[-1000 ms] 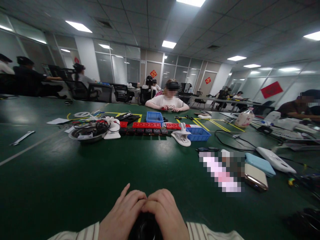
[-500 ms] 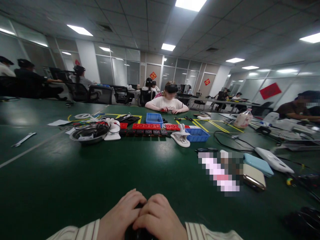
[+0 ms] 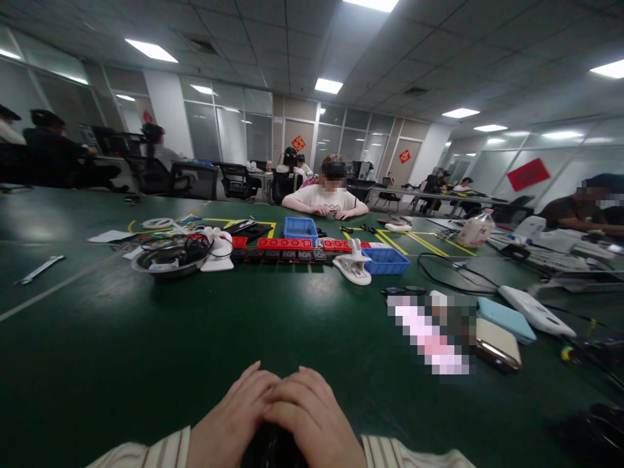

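Observation:
My left hand point(image 3: 238, 413) and my right hand point(image 3: 312, 413) meet at the bottom middle of the view, above the near edge of the table. Their fingers are curled and overlap at the tips. Both close over the top of a shiny black object point(image 3: 273, 445), whose kind I cannot make out because the hands and the frame edge hide most of it. Striped cream sleeves cover both wrists.
Across the green table point(image 3: 205, 344) lie a metal bowl of cables point(image 3: 168, 266), red and black socket strips point(image 3: 285, 246), a white clip point(image 3: 353, 266), blue trays point(image 3: 385, 262), a wrench point(image 3: 41, 270) and a cream case point(image 3: 497, 344). A person point(image 3: 326, 192) sits opposite.
My hands have drawn closer together, their fingertips now overlapping more over the black object. The view has shifted slightly. The person opposite has moved their hands a little.

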`<act>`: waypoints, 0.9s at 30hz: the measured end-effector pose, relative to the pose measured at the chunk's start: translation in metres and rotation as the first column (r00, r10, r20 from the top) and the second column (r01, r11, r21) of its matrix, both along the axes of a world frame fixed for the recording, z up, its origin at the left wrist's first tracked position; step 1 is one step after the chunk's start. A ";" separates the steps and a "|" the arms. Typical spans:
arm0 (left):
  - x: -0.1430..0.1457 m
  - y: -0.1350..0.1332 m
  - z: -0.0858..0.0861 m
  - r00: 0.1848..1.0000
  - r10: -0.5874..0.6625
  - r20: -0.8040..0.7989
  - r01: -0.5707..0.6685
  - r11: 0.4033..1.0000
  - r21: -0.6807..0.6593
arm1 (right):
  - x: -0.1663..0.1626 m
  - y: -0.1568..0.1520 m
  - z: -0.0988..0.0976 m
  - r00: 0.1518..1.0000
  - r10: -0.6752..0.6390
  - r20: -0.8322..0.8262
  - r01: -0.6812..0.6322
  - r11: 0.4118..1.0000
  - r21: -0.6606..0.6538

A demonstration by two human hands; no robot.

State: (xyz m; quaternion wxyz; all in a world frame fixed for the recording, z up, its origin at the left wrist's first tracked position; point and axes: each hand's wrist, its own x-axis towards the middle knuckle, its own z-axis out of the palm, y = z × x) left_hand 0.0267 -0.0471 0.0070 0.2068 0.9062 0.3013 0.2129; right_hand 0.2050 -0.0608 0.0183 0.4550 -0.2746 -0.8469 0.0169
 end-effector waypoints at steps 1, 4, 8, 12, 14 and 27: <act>0.001 -0.002 -0.002 0.999 0.034 0.015 -0.034 0.999 0.026 | 0.001 -0.001 -0.001 1.000 -0.017 -0.011 0.016 0.999 -0.040; 0.003 -0.007 -0.006 0.994 0.109 0.033 -0.111 0.992 0.068 | -0.001 -0.003 -0.008 0.991 -0.104 -0.082 0.096 0.992 -0.087; 0.004 -0.008 -0.005 0.990 0.120 -0.070 -0.115 0.991 0.070 | -0.009 -0.005 -0.018 0.971 -0.236 -0.042 0.231 0.968 -0.098; 0.005 -0.002 0.007 0.990 0.078 -0.119 -0.076 0.997 0.023 | -0.010 -0.005 -0.018 0.979 -0.206 -0.006 0.205 0.978 -0.035; 0.008 0.000 0.017 0.988 0.040 -0.149 -0.048 0.997 -0.052 | -0.008 -0.004 -0.014 0.995 -0.090 0.037 0.089 0.996 0.009; 0.001 0.001 0.009 0.998 0.003 -0.065 -0.003 1.000 -0.002 | 0.003 0.001 -0.002 0.994 0.095 0.046 -0.095 0.995 -0.005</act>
